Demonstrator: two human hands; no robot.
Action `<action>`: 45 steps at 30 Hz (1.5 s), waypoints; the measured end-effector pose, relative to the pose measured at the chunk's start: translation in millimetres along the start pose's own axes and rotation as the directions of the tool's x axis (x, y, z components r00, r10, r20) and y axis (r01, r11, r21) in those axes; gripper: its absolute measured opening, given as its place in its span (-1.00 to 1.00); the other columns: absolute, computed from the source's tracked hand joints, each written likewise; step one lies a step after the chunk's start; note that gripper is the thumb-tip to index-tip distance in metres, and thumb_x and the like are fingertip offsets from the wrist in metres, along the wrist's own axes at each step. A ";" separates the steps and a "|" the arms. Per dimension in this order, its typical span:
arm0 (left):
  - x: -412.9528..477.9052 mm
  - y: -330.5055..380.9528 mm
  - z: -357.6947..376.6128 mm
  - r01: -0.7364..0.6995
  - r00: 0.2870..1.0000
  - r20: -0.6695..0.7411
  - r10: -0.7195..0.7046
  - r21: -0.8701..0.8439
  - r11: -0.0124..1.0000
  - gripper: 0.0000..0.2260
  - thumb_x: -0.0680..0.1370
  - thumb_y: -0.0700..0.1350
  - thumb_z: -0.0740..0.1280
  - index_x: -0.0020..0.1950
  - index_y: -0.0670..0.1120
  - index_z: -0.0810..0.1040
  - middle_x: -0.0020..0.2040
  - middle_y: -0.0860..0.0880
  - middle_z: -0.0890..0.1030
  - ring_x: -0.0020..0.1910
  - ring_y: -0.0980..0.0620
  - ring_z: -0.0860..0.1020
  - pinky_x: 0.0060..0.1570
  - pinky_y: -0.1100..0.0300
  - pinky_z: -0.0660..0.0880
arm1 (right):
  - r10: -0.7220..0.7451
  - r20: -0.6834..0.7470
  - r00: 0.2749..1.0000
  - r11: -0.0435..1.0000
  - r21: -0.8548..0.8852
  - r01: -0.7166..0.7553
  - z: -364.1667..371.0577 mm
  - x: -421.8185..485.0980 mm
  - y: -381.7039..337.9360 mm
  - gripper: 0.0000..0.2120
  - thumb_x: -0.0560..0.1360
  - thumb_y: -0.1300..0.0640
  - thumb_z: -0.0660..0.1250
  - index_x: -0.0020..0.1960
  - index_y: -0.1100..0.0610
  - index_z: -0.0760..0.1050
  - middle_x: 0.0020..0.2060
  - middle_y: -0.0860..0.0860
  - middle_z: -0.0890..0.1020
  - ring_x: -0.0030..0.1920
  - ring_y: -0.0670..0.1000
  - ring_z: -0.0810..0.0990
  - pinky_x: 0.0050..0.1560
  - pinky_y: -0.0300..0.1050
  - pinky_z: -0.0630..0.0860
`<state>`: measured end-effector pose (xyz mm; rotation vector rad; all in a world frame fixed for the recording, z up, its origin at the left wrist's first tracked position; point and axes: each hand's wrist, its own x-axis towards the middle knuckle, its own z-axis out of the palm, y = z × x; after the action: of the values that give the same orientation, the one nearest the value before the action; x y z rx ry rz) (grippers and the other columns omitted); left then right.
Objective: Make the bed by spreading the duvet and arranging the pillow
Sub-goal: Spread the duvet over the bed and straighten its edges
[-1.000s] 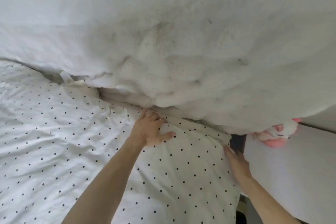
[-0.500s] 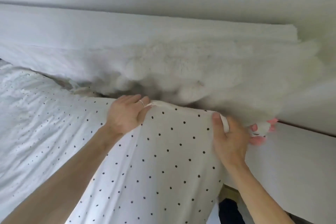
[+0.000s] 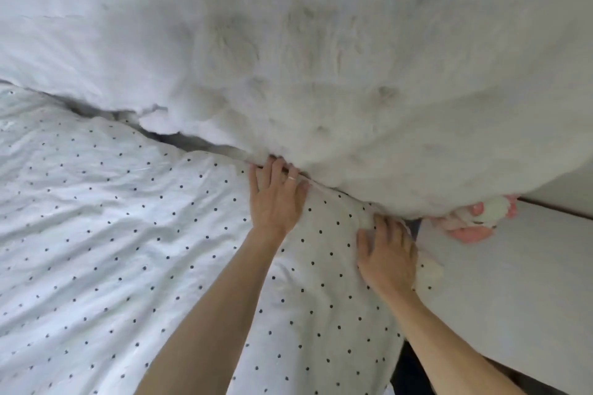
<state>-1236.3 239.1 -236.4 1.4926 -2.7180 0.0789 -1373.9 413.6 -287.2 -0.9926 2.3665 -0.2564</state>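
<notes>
Tucking the dotted duvet (image 3: 128, 250) against the fluffy pillow (image 3: 353, 90) at twelve o'clock, the left hand (image 3: 276, 199) and right hand (image 3: 385, 256) lie spread and flat, pinching nothing. Next, I judge, comes smoothing the wrinkles toward nine o'clock.

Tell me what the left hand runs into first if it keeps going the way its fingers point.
The fluffy white blanket: the left hand lies on the dotted duvet, fingertips already at the blanket's edge, probably sliding under it.
</notes>
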 end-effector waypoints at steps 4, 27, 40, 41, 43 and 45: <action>-23.4 -37.4 -20.1 0.049 0.994 0.096 -0.044 -0.056 0.997 -0.63 0.62 0.03 0.18 0.42 0.02 0.40 0.46 -0.09 0.37 0.51 -0.13 0.21 0.49 -0.24 0.02 | -0.128 -0.001 0.992 0.991 0.046 0.128 -5.2 -14.7 -22.5 -0.41 0.61 -0.23 0.06 0.57 -0.03 0.13 0.54 0.08 0.24 0.54 0.14 0.16 0.50 0.18 0.16; 0.6 -374.2 -82.4 0.729 0.667 0.252 -0.701 -0.028 0.684 -0.37 0.62 0.22 0.08 0.61 0.02 -0.04 0.62 0.01 -0.07 0.58 -0.02 -0.10 0.52 -0.10 -0.09 | -0.537 0.409 0.738 0.797 -0.041 0.603 39.4 55.0 -393.1 -0.23 0.49 -0.43 0.02 0.50 0.07 0.18 0.39 0.05 0.44 0.35 0.09 0.44 0.29 0.09 0.44; 76.0 -406.1 -29.3 0.737 0.672 0.023 -0.741 -0.125 0.664 -0.72 0.67 -0.01 0.10 0.22 -0.08 0.53 0.14 -0.05 0.52 0.00 -0.20 0.56 -0.17 0.05 0.40 | -0.666 0.017 0.746 0.720 -0.247 0.649 65.6 104.5 -426.1 -0.66 0.52 -0.05 0.34 0.17 0.16 0.47 -0.08 0.12 0.68 -0.06 0.17 0.67 -0.11 0.03 0.58; 62.6 -397.7 -14.7 0.753 0.655 0.089 -0.750 -0.147 0.641 -0.67 0.67 0.01 0.07 0.32 -0.06 0.50 0.24 -0.04 0.50 0.13 -0.16 0.53 -0.04 0.03 0.43 | -0.661 0.058 0.748 0.711 -0.271 0.649 80.5 103.4 -413.5 -0.65 0.52 -0.06 0.34 0.16 0.17 0.49 -0.09 0.12 0.68 -0.08 0.18 0.68 -0.15 0.05 0.60; 43.9 -375.3 5.1 0.756 0.652 0.155 -0.742 -0.203 0.623 -0.56 0.67 0.04 0.03 0.55 -0.01 0.26 0.51 0.00 0.30 0.42 -0.07 0.33 0.37 0.03 0.28 | -0.632 0.102 0.769 0.728 -0.264 0.633 93.8 101.1 -397.7 -0.62 0.54 -0.09 0.31 0.18 0.18 0.49 -0.06 0.12 0.69 -0.08 0.18 0.67 -0.20 0.04 0.60; 26.5 -353.3 7.4 0.743 0.668 0.181 -0.722 -0.210 0.636 -0.48 0.67 0.10 -0.02 0.61 0.02 -0.03 0.62 0.04 -0.03 0.58 0.02 0.00 0.52 0.01 -0.10 | -0.652 0.027 0.758 0.723 -0.277 0.632 93.0 93.4 -396.2 -0.54 0.54 -0.12 0.27 0.31 0.16 0.44 0.09 0.13 0.66 0.07 0.19 0.63 -0.02 0.07 0.57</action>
<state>-952.4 27.1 -233.2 2.3883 -1.8206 -0.3688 -1138.0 70.6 -255.2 -1.9689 2.0566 -0.2264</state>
